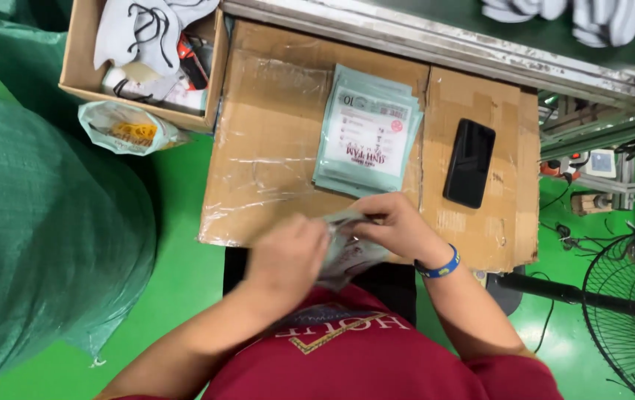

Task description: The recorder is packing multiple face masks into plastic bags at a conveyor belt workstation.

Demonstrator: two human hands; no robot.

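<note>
Head view: both hands work one thin plastic pouch (347, 248) at the near edge of the cardboard-covered worktop (273, 148). Left hand (288, 255) has its fingers curled shut on the pouch's left side; right hand (399, 226) pinches its upper edge. The pouch looks light, limp and slick, best pinched by its edges. A stack of pouches (368, 133) lies mid-top, a black phone (470, 163) toward the right edge.

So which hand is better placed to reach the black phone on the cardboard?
Probably the right hand: it is nearer the flat black phone. Both hands hold a small plastic packet.
</note>
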